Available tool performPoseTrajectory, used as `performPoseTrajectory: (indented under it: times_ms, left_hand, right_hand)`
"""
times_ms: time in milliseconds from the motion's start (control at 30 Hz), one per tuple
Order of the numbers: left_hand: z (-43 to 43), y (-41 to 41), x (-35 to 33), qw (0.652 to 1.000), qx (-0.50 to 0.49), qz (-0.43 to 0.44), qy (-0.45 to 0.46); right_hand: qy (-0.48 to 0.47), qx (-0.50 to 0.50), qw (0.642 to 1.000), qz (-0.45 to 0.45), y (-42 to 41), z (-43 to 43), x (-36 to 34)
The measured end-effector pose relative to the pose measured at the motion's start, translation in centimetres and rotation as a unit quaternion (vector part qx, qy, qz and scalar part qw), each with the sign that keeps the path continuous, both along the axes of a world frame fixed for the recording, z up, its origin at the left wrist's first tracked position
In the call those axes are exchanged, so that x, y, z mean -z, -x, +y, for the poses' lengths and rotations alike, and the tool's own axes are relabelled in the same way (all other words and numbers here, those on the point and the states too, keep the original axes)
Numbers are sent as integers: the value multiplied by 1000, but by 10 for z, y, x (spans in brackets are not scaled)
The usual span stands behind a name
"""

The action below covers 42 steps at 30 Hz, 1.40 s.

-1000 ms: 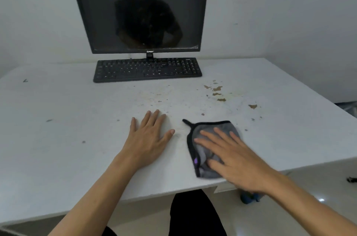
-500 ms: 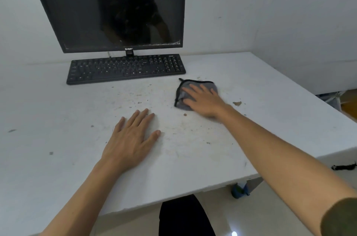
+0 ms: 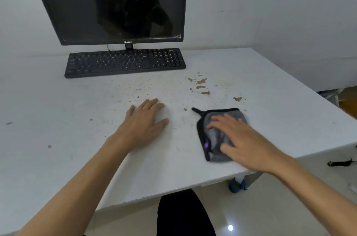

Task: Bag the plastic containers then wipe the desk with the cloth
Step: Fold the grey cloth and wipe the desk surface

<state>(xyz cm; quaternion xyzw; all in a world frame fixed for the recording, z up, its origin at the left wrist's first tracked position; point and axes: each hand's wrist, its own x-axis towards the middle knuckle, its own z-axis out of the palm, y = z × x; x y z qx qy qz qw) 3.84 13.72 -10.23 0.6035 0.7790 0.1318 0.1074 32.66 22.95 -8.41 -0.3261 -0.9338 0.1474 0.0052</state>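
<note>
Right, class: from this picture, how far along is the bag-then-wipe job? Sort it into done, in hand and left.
Done, apparently: no plastic containers sit on the desk, though no bag is in view. In hand: the right hand presses the grey cloth flat near the front edge; the left hand rests flat on the desk. Left: brown stains ahead of the cloth.

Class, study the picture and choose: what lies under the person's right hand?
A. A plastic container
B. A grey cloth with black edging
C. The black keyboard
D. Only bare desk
B: the right hand lies with fingers spread flat on the grey cloth, which lies near the front edge of the desk.
</note>
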Motion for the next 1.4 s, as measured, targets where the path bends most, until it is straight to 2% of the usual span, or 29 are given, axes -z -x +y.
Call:
performPoseTrajectory:
  times_ms: [100,200,333,467,667,767,1000,1067,1133,1233,1300,1400]
  left_hand:
    - [28,-7,-1,1000,21,-9,-5]
    - [50,-15,1,1000,24,-14,-14]
    - [55,-21,11,998,7,30,-46]
    - [54,-20,14,998,2,30,-58]
    - [48,-20,14,997,1,30,-68]
    - [48,-20,13,997,1,30,-69]
    - [47,-19,14,997,5,34,-69]
    - [47,-19,14,997,4,34,-67]
    - [48,-20,15,997,2,33,-68]
    - [48,-21,17,997,5,38,-72]
    - [47,-21,17,997,5,39,-73]
    - [47,-22,14,996,3,41,-79]
  right_hand:
    - [12,150,986,66,20,44,3]
    - [26,212,977,25,65,88,10]
    - [5,139,990,4,127,107,7]
    - [-21,61,997,-31,149,125,7]
    - [-11,157,986,-57,105,182,7]
    - [1,152,987,-45,90,169,11]
    - [-10,-9,999,-34,31,74,4]
    - [-19,24,999,-25,2,65,7]
    - [-42,115,992,-27,-20,84,10]
    - [-29,244,969,-37,-24,132,12]
    - [-16,269,962,-42,-5,160,12]
    - [-10,254,966,-45,43,183,10]
